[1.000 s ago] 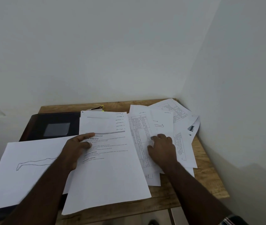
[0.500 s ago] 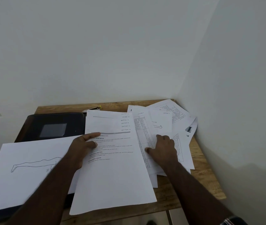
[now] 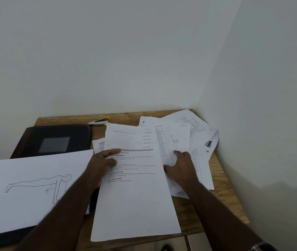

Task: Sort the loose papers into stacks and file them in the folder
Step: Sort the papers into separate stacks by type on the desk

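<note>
White corner walls, wooden tabletop. Papers fanned across it beside black folder. Left hand flat on top sheet, right hand thumbing an edge. Light, floppy, slippery (best pinched at corners).

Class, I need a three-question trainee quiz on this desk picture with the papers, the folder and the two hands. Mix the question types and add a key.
1. True or false: the left hand rests on the printed sheet.
2. Which sheet partly covers the black folder? A) the push-up drawing B) the table sheet C) neither
3. Fill in: the right hand lies on the paper pile near the ____ wall.

Key: 1 true; 2 A; 3 right
</note>
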